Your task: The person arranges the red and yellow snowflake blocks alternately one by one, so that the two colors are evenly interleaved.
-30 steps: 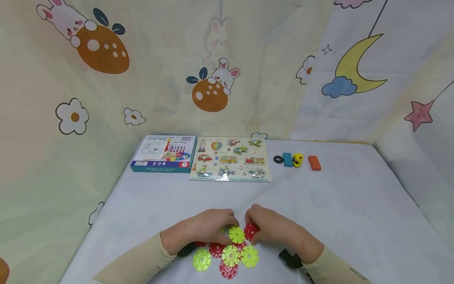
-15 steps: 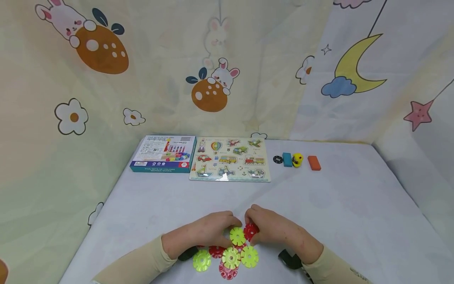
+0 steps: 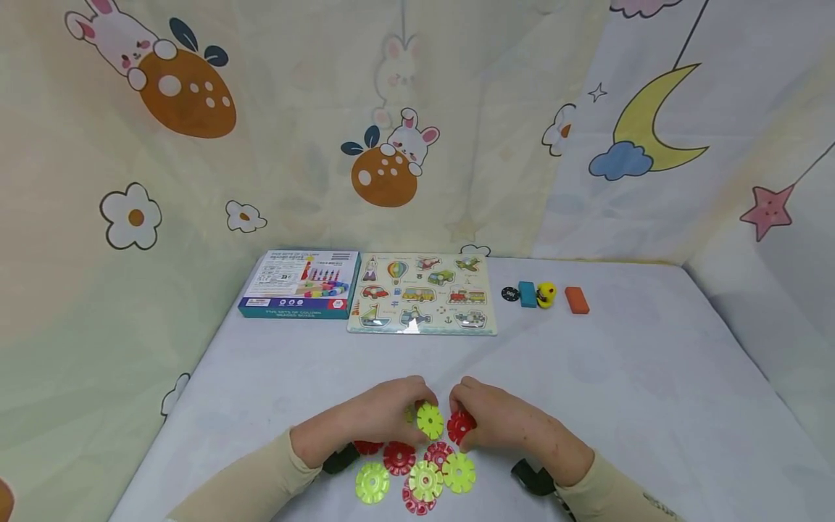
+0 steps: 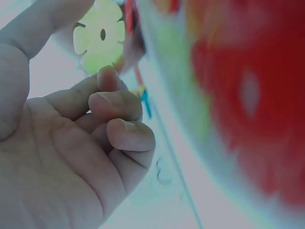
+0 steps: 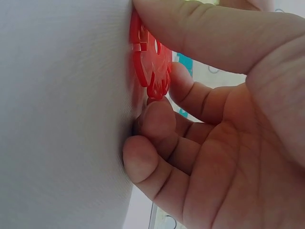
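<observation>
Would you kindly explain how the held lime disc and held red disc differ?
The left hand holds the lime disc; the right hand holds the red disc. In the wrist views, the lime disc faces the camera more squarely than the red disc. Both are notched.

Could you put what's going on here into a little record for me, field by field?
Left hand: pinches a yellow-green disc
Right hand: pinches a red disc
Nearer the person: more notched discs, red and yellow-green
Farther back, left to right: box, picture board, small black disc, blue block, yellow duck-like toy, orange block
Surface: white table
</observation>
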Demonstrator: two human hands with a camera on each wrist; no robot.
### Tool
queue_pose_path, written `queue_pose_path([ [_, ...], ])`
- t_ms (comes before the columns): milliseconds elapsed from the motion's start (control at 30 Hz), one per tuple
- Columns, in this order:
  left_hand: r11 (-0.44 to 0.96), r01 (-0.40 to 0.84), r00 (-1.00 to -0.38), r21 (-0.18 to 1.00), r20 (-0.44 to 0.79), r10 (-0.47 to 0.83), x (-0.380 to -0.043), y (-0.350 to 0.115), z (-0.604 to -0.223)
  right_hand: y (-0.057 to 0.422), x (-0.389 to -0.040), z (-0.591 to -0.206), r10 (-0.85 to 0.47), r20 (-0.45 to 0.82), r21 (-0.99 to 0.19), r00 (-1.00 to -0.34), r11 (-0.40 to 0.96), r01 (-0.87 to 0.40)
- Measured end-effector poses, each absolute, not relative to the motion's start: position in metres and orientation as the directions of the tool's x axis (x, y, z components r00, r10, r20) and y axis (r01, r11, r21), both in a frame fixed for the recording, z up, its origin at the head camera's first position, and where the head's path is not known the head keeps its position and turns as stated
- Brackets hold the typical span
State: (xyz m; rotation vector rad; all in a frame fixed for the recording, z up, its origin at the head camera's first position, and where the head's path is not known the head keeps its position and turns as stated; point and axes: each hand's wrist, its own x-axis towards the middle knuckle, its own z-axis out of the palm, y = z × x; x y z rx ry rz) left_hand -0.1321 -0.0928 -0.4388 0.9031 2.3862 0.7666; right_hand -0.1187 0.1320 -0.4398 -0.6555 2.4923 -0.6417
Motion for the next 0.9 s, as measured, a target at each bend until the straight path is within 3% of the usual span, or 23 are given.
queue_pose_path([
  [300, 0.529, 0.474, -0.684, 0.704, -0.084, 0.724, -0.168, -0.145, -0.410, 0.132, -0.120, -0.442, -0.521, -0.352, -0.511, -0.777, 0.803, -0.307],
  [700, 0.654, 0.339, -0.891, 0.676, 0.008, 0.453, -0.191, -0.229, -0.397, 0.127, -0.120, -0.443, -0.524, -0.348, -0.497, -0.777, 0.806, -0.321],
  [900, 0.711, 0.256, -0.917, 0.655, -0.068, 0.393, -0.193, -0.264, -0.418, 0.129, -0.118, -0.441, -0.515, -0.366, -0.500, -0.775, 0.811, -0.303],
])
